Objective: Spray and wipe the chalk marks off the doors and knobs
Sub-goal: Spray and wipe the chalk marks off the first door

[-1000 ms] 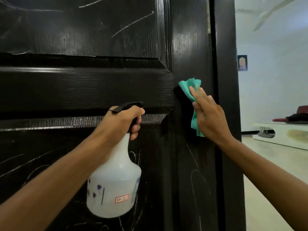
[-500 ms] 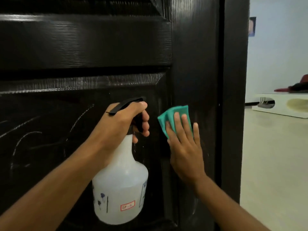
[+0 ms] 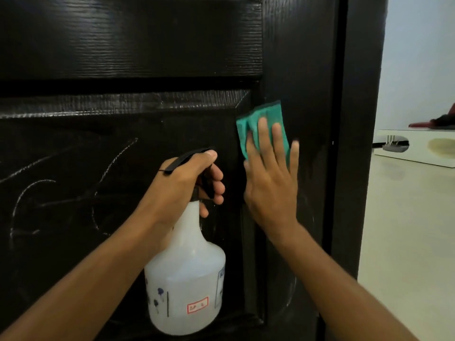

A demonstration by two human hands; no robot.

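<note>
- Your right hand (image 3: 269, 183) is flat on the black door (image 3: 128, 40), with its fingers (image 3: 263, 134) straight and spread.
- Those fingers press a green cloth (image 3: 262, 119) against the door. The cloth sticks out above your fingertips and a bit to their left.
- Your little finger sits off the cloth, right on the door.
- Your left hand (image 3: 183, 183) is curled tight around the neck of a white spray bottle (image 3: 184, 279). Your fingers wrap the black trigger (image 3: 183, 158) part on top.
- The fat part of the bottle hangs down below that hand, in front of the door.
- White chalk marks (image 3: 32, 193) are on the door panel, off to the left of your left hand.
- More faint chalk marks curve on the door below your right hand, beside your right wrist.
- Far to the right of your right hand, past the door's edge, you can see a pale floor (image 3: 406, 230) and a low white table (image 3: 418, 148).
</note>
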